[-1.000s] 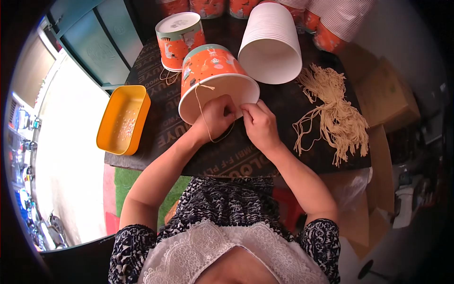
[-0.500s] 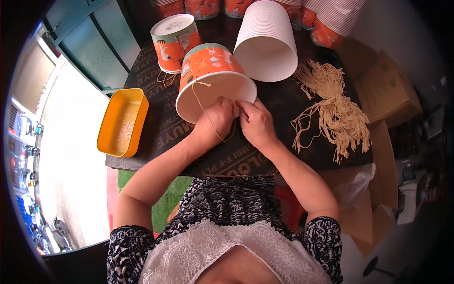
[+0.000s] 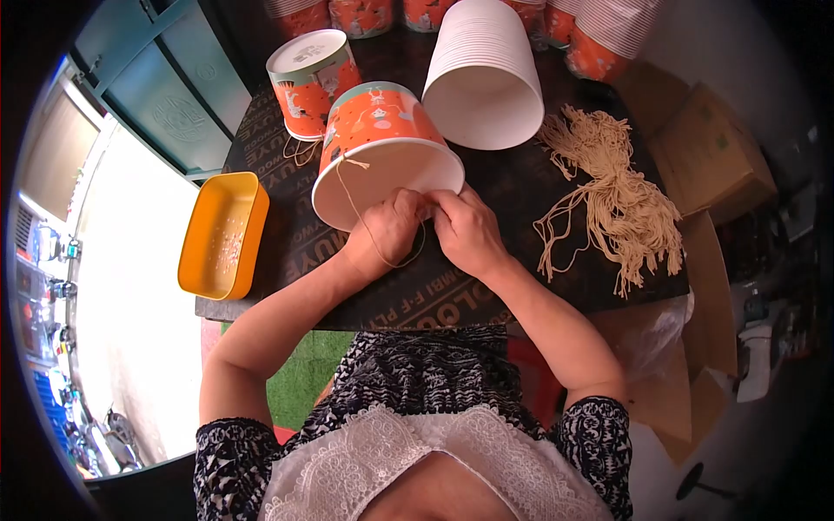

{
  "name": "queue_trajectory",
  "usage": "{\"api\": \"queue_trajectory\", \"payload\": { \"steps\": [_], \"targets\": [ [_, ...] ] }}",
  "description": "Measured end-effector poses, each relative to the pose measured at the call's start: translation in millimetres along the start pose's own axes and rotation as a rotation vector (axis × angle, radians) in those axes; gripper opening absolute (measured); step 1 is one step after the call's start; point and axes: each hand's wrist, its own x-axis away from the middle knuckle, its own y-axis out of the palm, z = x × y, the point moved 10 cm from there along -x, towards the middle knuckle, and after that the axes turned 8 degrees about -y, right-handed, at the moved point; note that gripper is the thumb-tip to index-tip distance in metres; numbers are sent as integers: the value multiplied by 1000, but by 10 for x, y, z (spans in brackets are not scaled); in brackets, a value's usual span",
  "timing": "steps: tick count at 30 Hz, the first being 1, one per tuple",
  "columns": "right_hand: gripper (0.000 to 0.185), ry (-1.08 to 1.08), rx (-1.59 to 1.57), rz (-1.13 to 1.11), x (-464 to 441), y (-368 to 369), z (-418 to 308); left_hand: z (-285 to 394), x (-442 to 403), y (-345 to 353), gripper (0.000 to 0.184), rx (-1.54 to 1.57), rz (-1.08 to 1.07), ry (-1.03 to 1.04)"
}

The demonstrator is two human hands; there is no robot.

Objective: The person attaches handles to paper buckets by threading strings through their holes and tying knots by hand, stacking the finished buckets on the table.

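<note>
An orange printed paper bucket [image 3: 380, 122] lies tilted on the dark table, its white open mouth toward me. From a knot at the left of its rim, a thin beige string [image 3: 349, 195] hangs and loops around below my left hand [image 3: 387, 230]. The fingers of that hand are pinched together just inside the mouth's lower right rim. My right hand [image 3: 469, 230] is closed against the same part of the rim, its fingertips meeting the left ones. The string's end is hidden among the fingers.
Behind on the left, another orange bucket [image 3: 306, 91] stands upside down with string under it. A stack of white buckets [image 3: 482, 56] lies behind. At right is a bundle of beige strings [image 3: 612, 200]; at left, a yellow basin [image 3: 252, 256] holding small pale bits. Cardboard boxes [image 3: 717, 161] stand right.
The bucket has shifted slightly left in view. My right fingertips have drawn closer to the left ones at the rim.
</note>
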Motion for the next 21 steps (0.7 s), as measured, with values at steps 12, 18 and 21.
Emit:
{"api": "queue_trajectory", "payload": {
  "steps": [12, 18, 21],
  "targets": [
    [11, 31, -42, -138, 2, 63, 32, -172, -6, -105, 12, 183, -100, -222],
    [12, -76, -7, -253, -18, 76, -83, -200, -18, -140, 9, 164, -51, -240],
    [13, -100, -1, -262, -31, 70, -131, -254, -29, -147, 6, 175, -33, -270]
  ]
}}
